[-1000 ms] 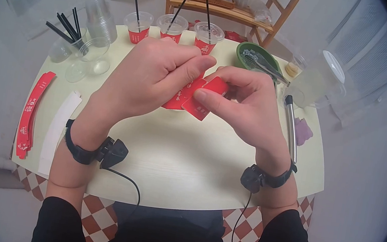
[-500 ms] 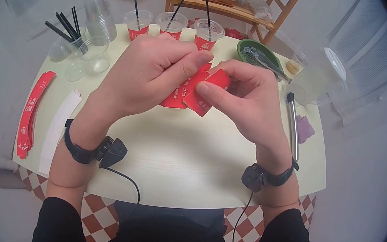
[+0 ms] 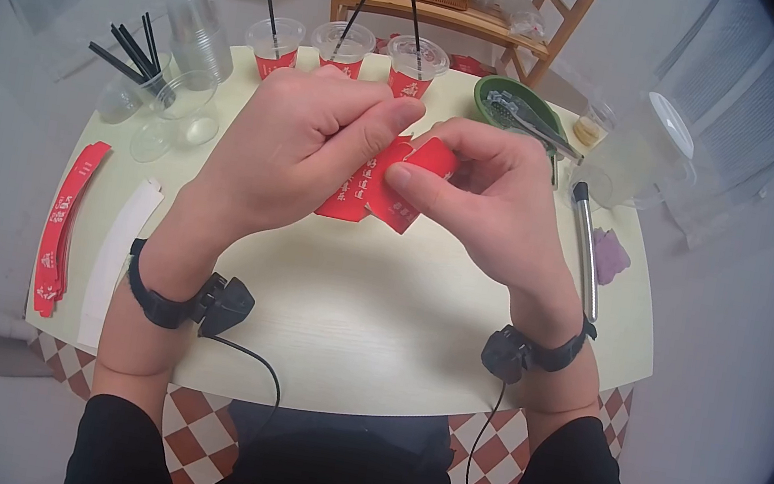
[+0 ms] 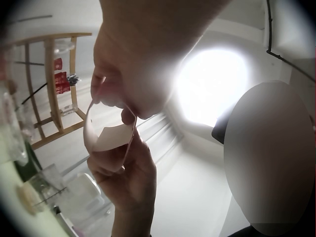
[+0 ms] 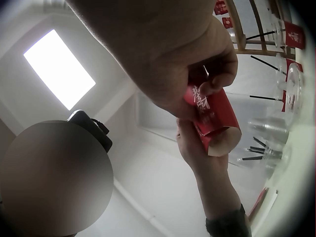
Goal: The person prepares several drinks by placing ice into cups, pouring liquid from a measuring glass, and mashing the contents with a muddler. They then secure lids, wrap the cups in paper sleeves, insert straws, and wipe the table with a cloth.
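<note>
A red paper cup sleeve [image 3: 343, 201] with white lettering is bent into a ring between my hands, above the middle of the table. My left hand [image 3: 286, 145] grips one side, its thumb pointing toward the right hand. My right hand [image 3: 492, 203] pinches the overlapping ends between thumb and fingers. In the left wrist view the ring's pale inner face [image 4: 112, 138] shows. The printed outside of the sleeve [image 5: 219, 113] appears in the right wrist view. Behind the hands stand three clear lidded cups [image 3: 340, 50] with red sleeves and black straws.
On the left lie red sleeves [image 3: 63, 226] and a white strip [image 3: 121, 246]; behind them are stacked cups [image 3: 199, 38] and black straws [image 3: 138, 56]. A green basket [image 3: 551, 131] with tongs, a clear pitcher [image 3: 639, 155], a metal tool [image 3: 587, 259] and a purple cloth [image 3: 610, 257] are on the right.
Both hands keep hold of the sleeve and shift very slightly. Its overlapping ends tilt a little, and more lettering shows beside the left thumb.
</note>
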